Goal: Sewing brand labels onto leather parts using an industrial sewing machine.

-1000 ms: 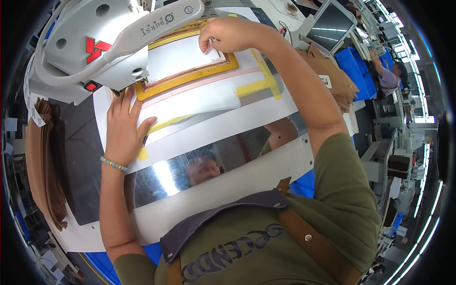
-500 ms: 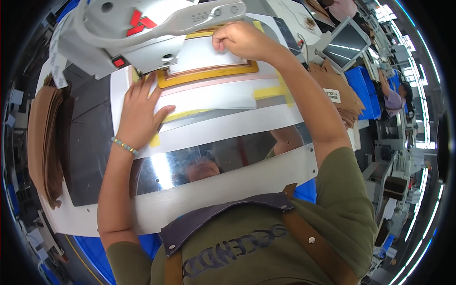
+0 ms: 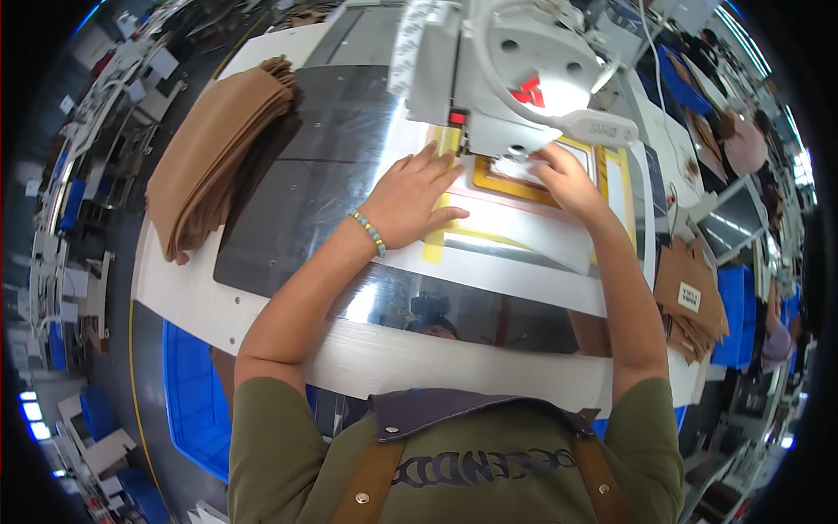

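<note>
Both hands moved toward table's far edge: left hand (image 3: 410, 196) now flat on white template (image 3: 524, 236), right hand (image 3: 567, 179) pinching yellow-framed panel (image 3: 515, 179) under sewing machine head (image 3: 515, 79); stitching position set.

Olive-green short-sleeved tee w/ dark lettering across chest, dark navy apron bib (image 3: 471, 409) w/ metal snaps, tan leather shoulder straps (image 3: 371, 482) w/ rivets, turquoise-and-gold beaded bracelet (image 3: 368, 231) on left wrist.

Both arms fwd, left grip (image 3: 413, 199) flat, palm down, fingers spread; right grip (image 3: 569, 178) curled, fingertips down.
</note>
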Demonstrator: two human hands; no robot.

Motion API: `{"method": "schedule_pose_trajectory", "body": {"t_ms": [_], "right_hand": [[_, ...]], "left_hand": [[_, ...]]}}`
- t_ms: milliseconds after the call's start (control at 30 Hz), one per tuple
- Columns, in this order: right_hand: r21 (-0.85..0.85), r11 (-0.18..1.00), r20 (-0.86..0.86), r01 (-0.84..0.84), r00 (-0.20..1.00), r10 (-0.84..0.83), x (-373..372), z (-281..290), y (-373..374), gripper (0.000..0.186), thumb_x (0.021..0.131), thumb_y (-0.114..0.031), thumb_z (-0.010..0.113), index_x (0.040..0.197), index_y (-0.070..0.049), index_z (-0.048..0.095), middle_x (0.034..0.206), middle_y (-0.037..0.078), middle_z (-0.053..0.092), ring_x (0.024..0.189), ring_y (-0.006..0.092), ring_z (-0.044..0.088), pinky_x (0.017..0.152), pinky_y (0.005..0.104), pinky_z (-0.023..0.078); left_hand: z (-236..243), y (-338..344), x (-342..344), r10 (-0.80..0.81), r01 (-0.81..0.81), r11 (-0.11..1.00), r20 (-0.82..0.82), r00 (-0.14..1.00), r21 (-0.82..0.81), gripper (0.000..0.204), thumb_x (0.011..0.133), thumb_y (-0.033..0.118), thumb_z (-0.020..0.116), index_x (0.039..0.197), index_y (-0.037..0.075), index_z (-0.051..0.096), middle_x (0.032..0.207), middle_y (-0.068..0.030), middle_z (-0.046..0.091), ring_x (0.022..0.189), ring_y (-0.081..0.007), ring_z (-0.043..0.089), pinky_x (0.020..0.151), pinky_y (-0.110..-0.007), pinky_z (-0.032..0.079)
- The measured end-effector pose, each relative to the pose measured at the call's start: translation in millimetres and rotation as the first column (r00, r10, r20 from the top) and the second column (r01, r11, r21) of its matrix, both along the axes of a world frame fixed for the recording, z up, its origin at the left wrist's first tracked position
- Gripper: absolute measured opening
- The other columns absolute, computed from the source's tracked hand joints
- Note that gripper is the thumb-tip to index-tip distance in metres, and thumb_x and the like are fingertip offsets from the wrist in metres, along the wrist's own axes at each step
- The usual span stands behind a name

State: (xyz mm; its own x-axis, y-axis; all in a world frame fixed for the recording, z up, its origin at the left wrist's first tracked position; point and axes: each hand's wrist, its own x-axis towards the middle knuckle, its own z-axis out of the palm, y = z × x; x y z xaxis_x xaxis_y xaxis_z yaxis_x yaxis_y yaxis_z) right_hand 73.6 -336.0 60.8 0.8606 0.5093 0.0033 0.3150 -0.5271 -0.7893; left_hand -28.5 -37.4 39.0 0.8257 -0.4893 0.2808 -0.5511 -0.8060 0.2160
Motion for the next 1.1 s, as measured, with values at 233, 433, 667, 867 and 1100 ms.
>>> {"method": "schedule_pose_trajectory", "body": {"t_ms": [233, 433, 667, 867, 1100], "right_hand": [[0.251, 0.906, 0.149, 0.341, 0.911, -0.384, -12.2, -35.0, -89.7, 0.029, 0.102, -0.001, 0.056, 0.124, 0.0, 0.074, 0.123, 0.009, 0.075, 0.118, 0.0166, 0.067, 0.099, 0.0288, 0.051], [0.347, 0.885, 0.251, 0.311, 0.878, -0.407, -4.3, -37.0, -87.8, 0.02, 0.104, -0.002, 0.058, 0.114, 0.001, 0.075, 0.122, 0.01, 0.074, 0.116, 0.0188, 0.068, 0.104, 0.0302, 0.051], [0.353, 0.893, 0.295, 0.279, 0.873, -0.389, -14.0, -30.3, -88.8, 0.018, 0.105, -0.002, 0.058, 0.111, 0.001, 0.075, 0.124, 0.01, 0.074, 0.118, 0.0193, 0.067, 0.105, 0.0302, 0.05], [0.362, 0.88, 0.245, 0.308, 0.879, -0.409, -13.9, -31.7, -83.7, 0.018, 0.105, -0.002, 0.059, 0.111, 0.001, 0.075, 0.124, 0.01, 0.074, 0.111, 0.0174, 0.068, 0.095, 0.0275, 0.053], [0.261, 0.947, 0.39, 0.185, 0.877, -0.279, -37.5, -10.8, -58.1, 0.019, 0.102, -0.001, 0.06, 0.111, -0.001, 0.077, 0.119, 0.008, 0.076, 0.104, 0.0152, 0.069, 0.086, 0.0285, 0.054]], "left_hand": [[59.1, 175.0, 13.5, 0.55, -0.658, 0.734, 0.42, 0.722, 0.169, 0.031, 0.1, 0.011, 0.064, 0.129, 0.004, 0.071, 0.122, -0.0145, 0.074, 0.113, -0.0356, 0.069, 0.096, -0.047, 0.057], [31.7, 263.4, 9.6, 0.638, -0.775, 0.607, 0.473, 0.608, 0.177, 0.011, 0.097, 0.011, 0.067, 0.103, 0.004, 0.072, 0.107, -0.0151, 0.07, 0.106, -0.0356, 0.069, 0.086, -0.048, 0.059], [32.3, 298.5, 28.9, 0.815, -0.784, 0.578, 0.12, 0.567, -0.225, 0.024, 0.1, 0.019, 0.072, 0.113, 0.002, 0.081, 0.105, -0.016, 0.079, 0.098, -0.0288, 0.076, 0.087, -0.037, 0.059], [81.8, 302.1, 27.5, 0.893, -0.649, 0.34, 0.017, 0.45, -0.681, 0.024, 0.101, 0.02, 0.076, 0.117, 0.003, 0.082, 0.093, -0.0005, 0.076, 0.083, -0.0086, 0.066, 0.072, -0.025, 0.051], [47.7, 129.0, -18.6, 0.25, -0.24, 0.968, 0.327, 0.911, -0.071, 0.015, 0.099, 0.006, 0.071, 0.112, 0.001, 0.078, 0.089, -0.0144, 0.063, 0.075, -0.0302, 0.066, 0.07, -0.04, 0.055]]}}
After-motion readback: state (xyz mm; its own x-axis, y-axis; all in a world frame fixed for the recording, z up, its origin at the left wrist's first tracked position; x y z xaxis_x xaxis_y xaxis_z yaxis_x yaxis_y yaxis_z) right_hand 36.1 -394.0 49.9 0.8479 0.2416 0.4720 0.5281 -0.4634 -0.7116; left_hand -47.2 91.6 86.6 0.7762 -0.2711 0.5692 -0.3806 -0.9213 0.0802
